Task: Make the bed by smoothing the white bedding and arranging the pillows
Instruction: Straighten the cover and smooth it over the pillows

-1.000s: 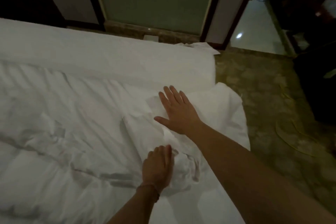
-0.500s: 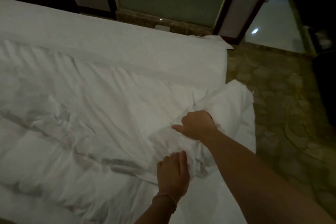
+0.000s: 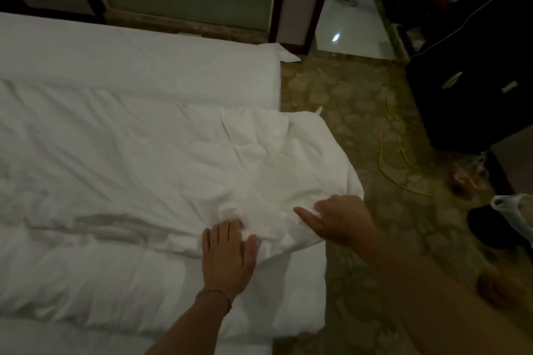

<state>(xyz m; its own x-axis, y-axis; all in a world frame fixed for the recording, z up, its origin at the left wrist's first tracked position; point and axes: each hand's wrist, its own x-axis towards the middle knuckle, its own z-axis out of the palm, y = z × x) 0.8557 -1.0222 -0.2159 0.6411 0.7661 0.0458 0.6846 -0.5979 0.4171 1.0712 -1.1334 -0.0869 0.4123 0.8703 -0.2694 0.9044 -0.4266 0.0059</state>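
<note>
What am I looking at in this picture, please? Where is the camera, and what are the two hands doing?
No machine is here: a person makes a bed, and the camera sits on the person's head, looking down. The left hand presses flat on the white duvet. The right hand is curled on a bunched fold near the duvet's corner; whether it truly grips the cloth I cannot tell. Beyond the duvet lies the smoother sheet. On the patterned floor lies a yellow cable.
</note>
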